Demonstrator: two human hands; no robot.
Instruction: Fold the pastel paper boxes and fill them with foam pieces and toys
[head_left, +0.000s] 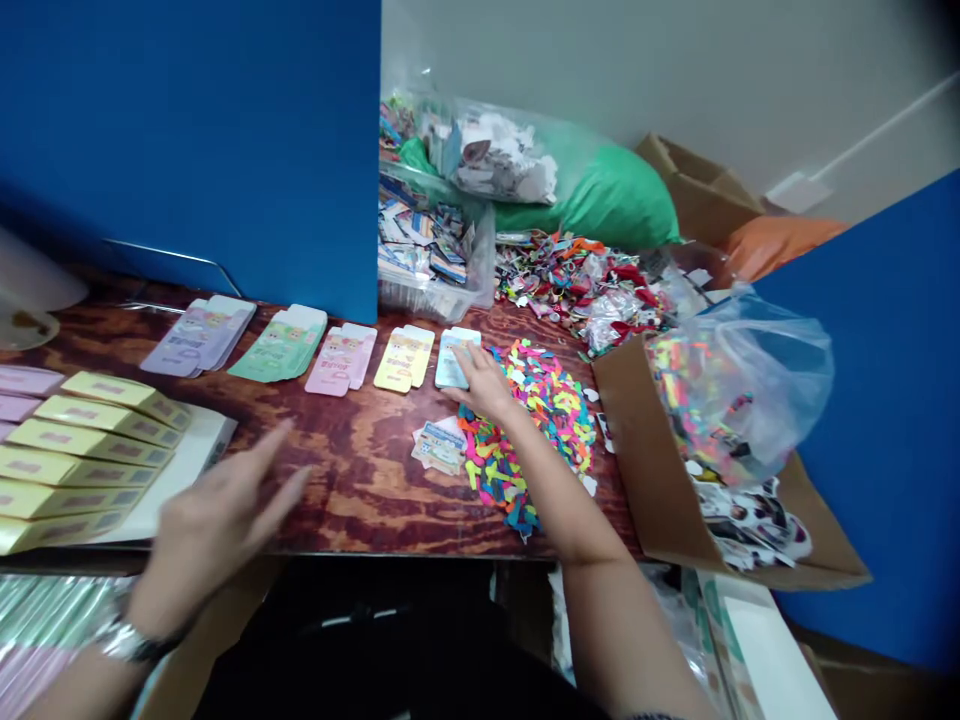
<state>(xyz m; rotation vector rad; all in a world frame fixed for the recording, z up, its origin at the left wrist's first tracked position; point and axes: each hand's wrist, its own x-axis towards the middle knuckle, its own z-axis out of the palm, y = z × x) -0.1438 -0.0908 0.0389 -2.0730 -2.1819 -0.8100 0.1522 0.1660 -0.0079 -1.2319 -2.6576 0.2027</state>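
Observation:
My right hand (484,385) reaches to the row of flat folded cartons at the back of the table. Its fingers rest on the light blue carton (450,368), with the thumb at the lower edge. To the left lie yellow (397,360), pink (335,362), green (274,345) and purple (191,338) flat cartons in small piles. My left hand (217,505), blurred by motion, hovers over the table's front edge with fingers apart and nothing in it. Beneath my right forearm spreads a heap of small bright-coloured pieces (555,400), beside a few printed cards (439,447).
Folded yellow boxes (82,450) stand in a row on a white board at left. An open cardboard box (637,450) with plastic bags is at right. Behind are a clear bin (450,290), a mixed heap (577,280) and a green bag (622,195). Blue panels (187,130) flank the table.

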